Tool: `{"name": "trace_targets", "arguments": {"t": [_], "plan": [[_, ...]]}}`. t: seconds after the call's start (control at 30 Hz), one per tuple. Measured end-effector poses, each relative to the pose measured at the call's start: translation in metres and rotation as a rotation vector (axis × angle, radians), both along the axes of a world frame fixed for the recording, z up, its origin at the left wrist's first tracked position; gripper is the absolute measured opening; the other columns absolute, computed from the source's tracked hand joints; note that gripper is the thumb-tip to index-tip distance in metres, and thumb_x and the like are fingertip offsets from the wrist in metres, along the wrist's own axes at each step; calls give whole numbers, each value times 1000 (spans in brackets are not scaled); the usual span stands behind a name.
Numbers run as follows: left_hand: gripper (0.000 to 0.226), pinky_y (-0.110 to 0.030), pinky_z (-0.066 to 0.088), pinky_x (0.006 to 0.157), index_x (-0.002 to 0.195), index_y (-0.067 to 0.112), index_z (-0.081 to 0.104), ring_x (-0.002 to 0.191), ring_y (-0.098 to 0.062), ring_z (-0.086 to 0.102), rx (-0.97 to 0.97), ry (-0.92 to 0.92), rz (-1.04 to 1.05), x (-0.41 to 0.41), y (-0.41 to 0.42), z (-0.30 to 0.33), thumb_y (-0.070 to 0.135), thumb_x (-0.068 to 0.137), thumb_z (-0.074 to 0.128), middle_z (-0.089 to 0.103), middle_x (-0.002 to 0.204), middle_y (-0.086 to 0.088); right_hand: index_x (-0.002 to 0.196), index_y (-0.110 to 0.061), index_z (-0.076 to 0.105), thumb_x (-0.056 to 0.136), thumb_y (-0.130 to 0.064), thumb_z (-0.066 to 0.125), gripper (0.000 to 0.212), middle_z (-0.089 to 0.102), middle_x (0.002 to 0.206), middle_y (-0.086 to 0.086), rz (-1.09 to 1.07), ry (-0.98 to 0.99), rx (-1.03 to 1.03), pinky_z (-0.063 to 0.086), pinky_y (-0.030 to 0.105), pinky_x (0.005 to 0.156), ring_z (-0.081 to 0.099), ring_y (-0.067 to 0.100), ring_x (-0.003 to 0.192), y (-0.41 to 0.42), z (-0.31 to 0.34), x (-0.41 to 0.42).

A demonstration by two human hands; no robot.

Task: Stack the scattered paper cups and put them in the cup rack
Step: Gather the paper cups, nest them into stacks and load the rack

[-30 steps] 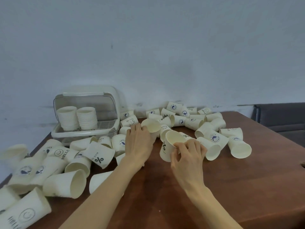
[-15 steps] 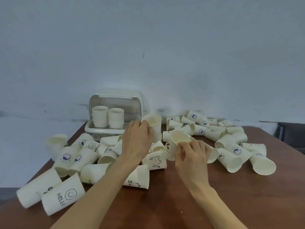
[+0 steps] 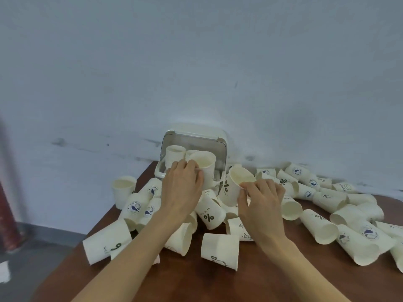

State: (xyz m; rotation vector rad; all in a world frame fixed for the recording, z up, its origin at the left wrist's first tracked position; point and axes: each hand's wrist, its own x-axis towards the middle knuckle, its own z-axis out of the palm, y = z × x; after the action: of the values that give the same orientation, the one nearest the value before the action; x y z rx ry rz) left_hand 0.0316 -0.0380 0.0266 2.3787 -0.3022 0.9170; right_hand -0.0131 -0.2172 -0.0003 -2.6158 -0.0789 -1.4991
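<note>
Near the frame's middle, the left hand (image 3: 182,186) is holding one paper cup (image 3: 204,165), the right hand (image 3: 260,199) another cup (image 3: 234,186); slide them together straight and gently.

One cup rack (image 3: 220,140) stands on the desk (image 3: 218,284), with two stacks of cups (image 3: 174,152) visible inside it. Two hands are in view, the left hand (image 3: 182,188) and the right hand (image 3: 260,203), each gripping one paper cup. Roughly thirty-five more loose paper cups (image 3: 220,247) lie scattered; the heap hides an exact count.
</note>
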Motion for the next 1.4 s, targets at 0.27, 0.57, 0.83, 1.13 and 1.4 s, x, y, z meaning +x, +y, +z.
{"name": "trace_targets", "arguments": {"t": [0.27,0.57,0.83,1.13,1.4], "plan": [[21,-37,43,74,93,10,62,92,-26,51,-86,45,75,15,41,-7,25,96,47,61,93,-7,85,-11,70,85,-13,55,15,61,78,4,25,50,-45,28,38,88,54,26,84,35,15,57],[27,-36,43,75,96,11,61,91,-23,49,-108,91,70,37,75,-20,27,99,41,59,95,-5,94,-7,69,93,-10,47,22,61,84,9,-56,200,-63,26,41,87,48,28,93,57,60,145],[28,-33,41,76,97,13,62,92,-21,48,-102,100,82,54,85,-19,29,100,39,58,94,-3,98,-10,68,90,-6,46,24,60,87,8,-160,304,-202,25,39,82,45,27,93,73,62,199],[34,-35,43,77,102,13,64,96,-24,50,-97,118,114,85,89,-7,31,100,35,59,95,-4,82,-14,64,85,-3,47,20,62,88,5,-145,491,-263,32,41,84,48,29,99,71,44,219],[33,-29,27,69,96,10,64,87,-24,44,-69,7,152,130,74,19,24,102,35,55,88,-6,74,-14,54,81,3,44,21,59,89,7,-125,576,-255,28,38,79,46,27,99,75,27,219]]}}
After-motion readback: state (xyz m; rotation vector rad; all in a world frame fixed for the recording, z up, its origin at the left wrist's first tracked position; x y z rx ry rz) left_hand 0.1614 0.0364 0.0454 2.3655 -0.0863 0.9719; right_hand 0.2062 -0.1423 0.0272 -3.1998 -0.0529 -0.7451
